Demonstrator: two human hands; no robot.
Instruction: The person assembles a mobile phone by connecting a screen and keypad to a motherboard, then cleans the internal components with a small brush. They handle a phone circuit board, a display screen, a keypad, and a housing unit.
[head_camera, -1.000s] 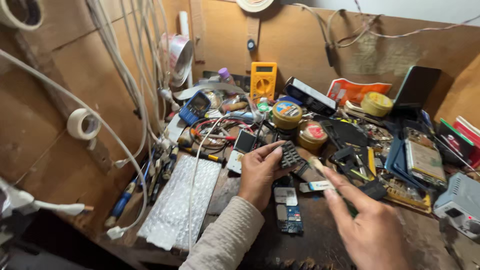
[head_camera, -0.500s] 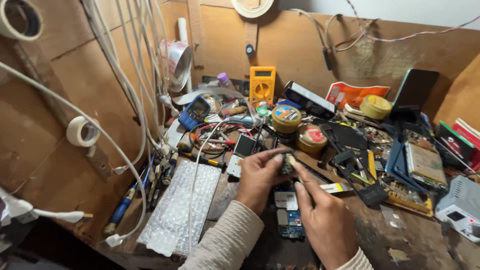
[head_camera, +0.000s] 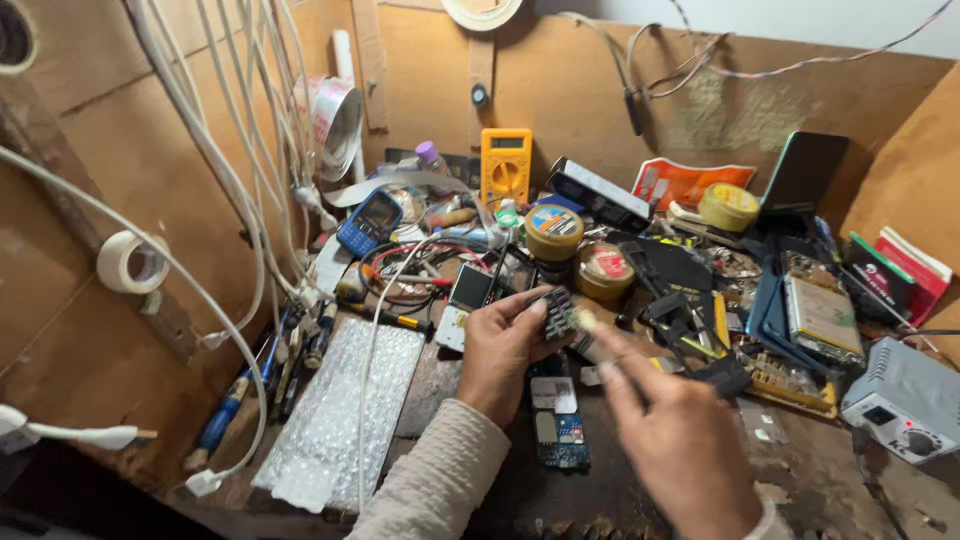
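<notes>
The small dark keypad board (head_camera: 560, 313) is pinched in the left hand (head_camera: 500, 350) above the cluttered wooden bench (head_camera: 820, 470), while the blurred right hand (head_camera: 670, 440), drawn back since half a second ago, is seen loosely open, empty

The right hand (head_camera: 680, 440), which half a second ago met the left hand (head_camera: 500, 350) at the small dark keypad piece (head_camera: 560, 313), now sits nearer and blurred, fingers apart.
</notes>
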